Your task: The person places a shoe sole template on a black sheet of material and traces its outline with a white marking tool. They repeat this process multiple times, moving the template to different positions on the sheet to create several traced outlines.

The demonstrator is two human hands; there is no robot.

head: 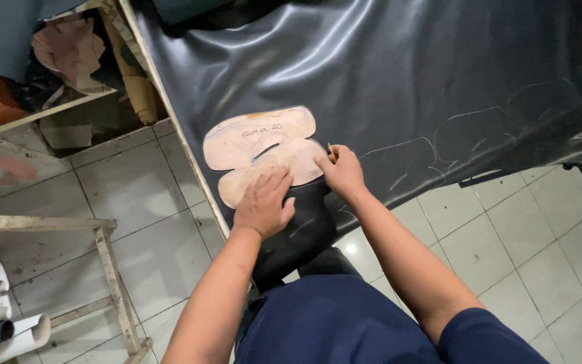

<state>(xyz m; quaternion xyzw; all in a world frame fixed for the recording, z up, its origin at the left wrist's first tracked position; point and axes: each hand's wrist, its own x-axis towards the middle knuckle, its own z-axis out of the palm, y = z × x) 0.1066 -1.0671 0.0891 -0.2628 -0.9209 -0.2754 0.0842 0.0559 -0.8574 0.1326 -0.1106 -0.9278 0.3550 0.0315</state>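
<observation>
Tracing step: left hand presses flat, fingers spread, on the tan pattern lying on black leather sheet; right hand pinches a marker at the pattern's edge; next likely calls for steady outlining.

Dark navy top is worn, w/ short sleeve seen at right upper arm. Forearms are left bare; no gloves, rings or watch seen on hands.

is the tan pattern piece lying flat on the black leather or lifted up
Flat. The tan pattern lies against the black leather sheet, pressed down by the left hand; no edge looks raised.
</observation>
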